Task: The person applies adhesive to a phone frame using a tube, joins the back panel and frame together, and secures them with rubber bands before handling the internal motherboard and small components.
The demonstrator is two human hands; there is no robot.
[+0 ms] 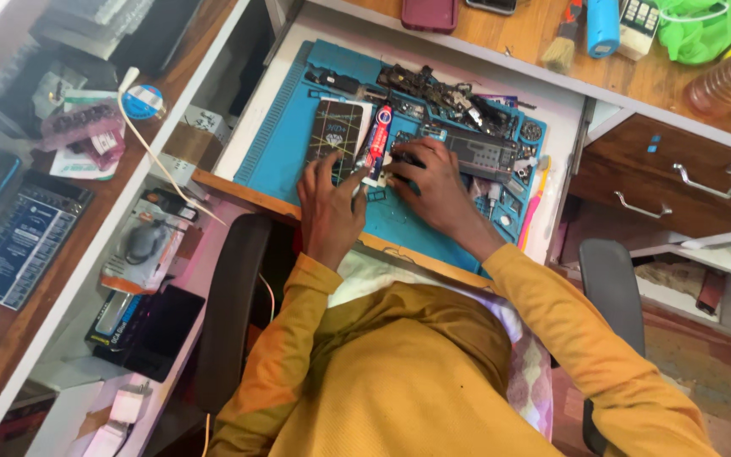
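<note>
Resting on a blue rubbery work mat (pixel 281 144) with ribbed edges, both hands meet near the mat's front edge. The left hand (pixel 329 199) lies flat with fingers spread, pressing on a flat rectangular phone panel (pixel 336 127), dark and glossy with thin yellow lines crossing it. The right hand (pixel 433 182) is curled narrow, fingertips pinching the lower end of a slim soft tube (pixel 376 144) with red and white print, which lies just beside the panel's right edge. Behind the right hand sits an opened phone body (pixel 480 152), grey and metallic, touching the hand's far side. Small black circuit parts (pixel 433 89) lie jumbled along the mat's far edge. The mat covers a white tabletop (pixel 564 106). A pink and yellow stick-like tool (pixel 535 199) lies at the mat's right edge. Mustard knit sleeves cover both arms.
</note>
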